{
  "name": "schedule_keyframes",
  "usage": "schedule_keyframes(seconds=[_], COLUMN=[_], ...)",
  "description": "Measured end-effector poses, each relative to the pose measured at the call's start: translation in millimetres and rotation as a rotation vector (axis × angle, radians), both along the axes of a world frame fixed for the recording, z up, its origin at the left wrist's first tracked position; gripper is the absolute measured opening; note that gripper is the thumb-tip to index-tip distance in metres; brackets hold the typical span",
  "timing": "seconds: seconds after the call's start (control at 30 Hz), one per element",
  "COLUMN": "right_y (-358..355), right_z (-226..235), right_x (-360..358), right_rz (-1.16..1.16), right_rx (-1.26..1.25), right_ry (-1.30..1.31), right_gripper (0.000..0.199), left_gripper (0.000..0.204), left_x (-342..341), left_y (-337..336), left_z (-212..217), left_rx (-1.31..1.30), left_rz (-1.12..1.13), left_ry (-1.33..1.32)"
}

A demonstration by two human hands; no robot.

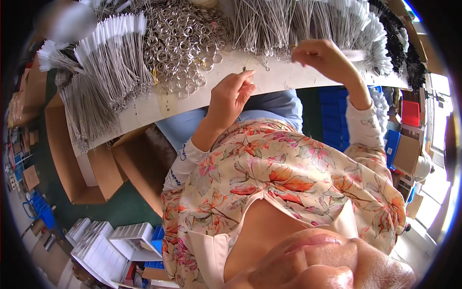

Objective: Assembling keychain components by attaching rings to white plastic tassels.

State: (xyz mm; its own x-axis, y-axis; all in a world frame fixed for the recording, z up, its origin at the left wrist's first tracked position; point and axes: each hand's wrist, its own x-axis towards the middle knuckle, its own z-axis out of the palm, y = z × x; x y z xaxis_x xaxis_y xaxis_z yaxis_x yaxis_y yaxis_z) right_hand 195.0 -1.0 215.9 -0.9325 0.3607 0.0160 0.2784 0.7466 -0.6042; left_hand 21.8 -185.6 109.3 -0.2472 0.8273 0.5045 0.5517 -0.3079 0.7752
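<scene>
My left hand (230,98) is over the table's near edge, its fingers curled and the thumb against the index finger. A tiny dark bit shows at its fingertips, too small to name. Farther right, my right hand (323,59) hangs over the table with bent fingers close together, by the looped wire ends of the brushes (303,24). What it pinches, if anything, is hidden. A blurred white shape (354,55) shows beside that wrist. Between the brush bundles lies a heap of silver metal rings (180,41), just beyond my left hand.
More thin wire brushes with white bristles (115,53) lie in bundles at the table's left. Black-bristled brushes (402,43) are at the far right. Open cardboard boxes (94,180) stand on the floor left of me. Blue bins (332,115) sit below the table at right.
</scene>
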Motion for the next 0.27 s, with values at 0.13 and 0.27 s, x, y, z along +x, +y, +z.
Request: schedule_keyframes(seconds=[0.13,0.27], right_y=[-17.2,-54.3], right_z=[-73.2,-72.3], right_x=[27.1,-16.2], right_rz=[0.11,0.028], right_rx=[1.017,-0.281], right_ry=[-0.4,-0.371], right_gripper=[0.006,0.024], left_gripper=[0.025,0.028], left_x=[4.0,9.2], left_y=[-11.2,-21.4], left_z=[-11.7,-8.0], left_rx=[-0.195,-0.175], left_rz=[-0.096,-0.142], left_ry=[-0.169,-0.144])
